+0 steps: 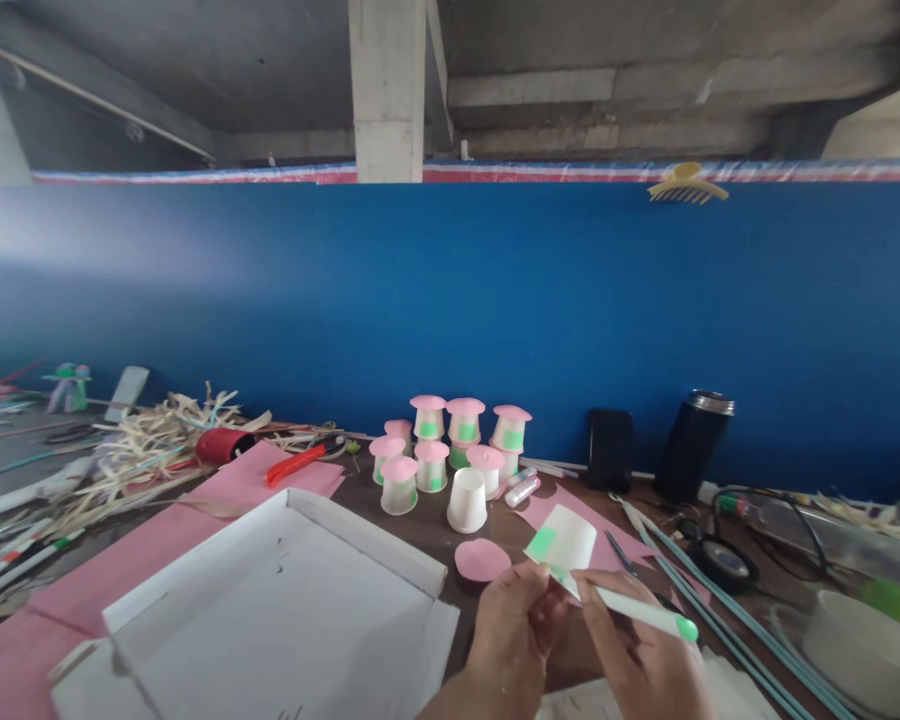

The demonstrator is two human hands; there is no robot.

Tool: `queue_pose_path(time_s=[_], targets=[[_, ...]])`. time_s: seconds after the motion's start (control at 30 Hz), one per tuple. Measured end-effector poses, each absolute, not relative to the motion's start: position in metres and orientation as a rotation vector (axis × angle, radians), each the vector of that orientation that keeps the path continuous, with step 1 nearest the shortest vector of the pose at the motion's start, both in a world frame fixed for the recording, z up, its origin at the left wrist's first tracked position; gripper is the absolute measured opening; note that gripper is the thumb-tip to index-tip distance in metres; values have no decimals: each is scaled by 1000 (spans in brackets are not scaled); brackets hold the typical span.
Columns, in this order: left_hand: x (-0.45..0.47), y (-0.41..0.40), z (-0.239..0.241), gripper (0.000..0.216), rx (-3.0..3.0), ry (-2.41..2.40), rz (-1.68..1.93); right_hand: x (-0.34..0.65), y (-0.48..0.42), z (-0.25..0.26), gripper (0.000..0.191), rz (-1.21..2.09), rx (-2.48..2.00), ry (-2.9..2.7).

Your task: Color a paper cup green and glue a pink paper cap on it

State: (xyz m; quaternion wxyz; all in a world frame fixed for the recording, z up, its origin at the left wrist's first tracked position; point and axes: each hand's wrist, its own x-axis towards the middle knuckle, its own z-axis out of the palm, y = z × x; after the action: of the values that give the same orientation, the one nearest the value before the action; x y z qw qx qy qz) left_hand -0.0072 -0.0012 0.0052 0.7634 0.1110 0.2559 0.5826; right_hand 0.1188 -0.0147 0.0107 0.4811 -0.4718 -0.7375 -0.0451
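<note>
My left hand [508, 632] pinches the lower edge of a white paper cup [574, 538], which is tilted and bears a green coloured patch. A white marker with a green end [637, 606] is in the fingers of my right hand [636, 655], its tip close to the cup's lower side. A pink paper disc [482, 560] lies just left of the cup. Behind it stands an upside-down plain cup [467, 500]. Farther back, several cups [431, 466] with pink disc tops and green patches are grouped, some of them stacked.
A white cardboard tray [412, 560] lies left, over pink paper sheets [120, 580]. Loose strips [172, 440] pile beyond it. A phone [610, 450] and a black flask [694, 445] stand by the blue partition [495, 300]. Blue-grey strips [712, 590] and scissors [619, 553] lie right.
</note>
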Motion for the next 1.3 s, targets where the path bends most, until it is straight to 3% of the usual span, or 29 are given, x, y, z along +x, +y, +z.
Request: queue_pose_path(time_s=[1.3], targets=[[-6, 0, 7, 4, 159, 597, 1260, 122, -12, 12, 14, -186, -1111, -1804]])
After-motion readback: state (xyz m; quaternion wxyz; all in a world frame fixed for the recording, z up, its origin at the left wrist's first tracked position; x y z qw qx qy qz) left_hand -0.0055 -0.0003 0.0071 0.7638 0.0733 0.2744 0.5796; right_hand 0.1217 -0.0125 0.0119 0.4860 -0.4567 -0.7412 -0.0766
